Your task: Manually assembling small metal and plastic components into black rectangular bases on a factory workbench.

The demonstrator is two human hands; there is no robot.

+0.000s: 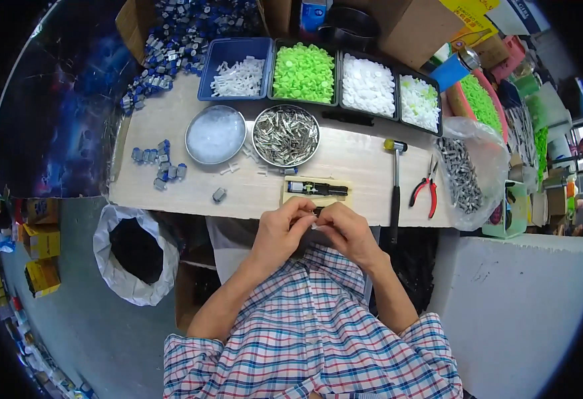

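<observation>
My left hand (280,229) and my right hand (346,229) meet at the near edge of the wooden table (172,126), fingertips pinched together on a small part (316,214) that is mostly hidden by the fingers. Just beyond them lies a small wooden jig (317,190) with a dark part in it. Farther back stand a round metal bowl of silver metal pieces (286,135) and a round bowl of whitish clear pieces (215,135).
Trays hold white parts (238,75), green caps (303,71) and white caps (368,84). A hammer (395,183) and red pliers (426,186) lie to the right, beside a bag of metal parts (461,174). Blue-grey pieces (158,161) lie left. A lined bin (134,251) stands below.
</observation>
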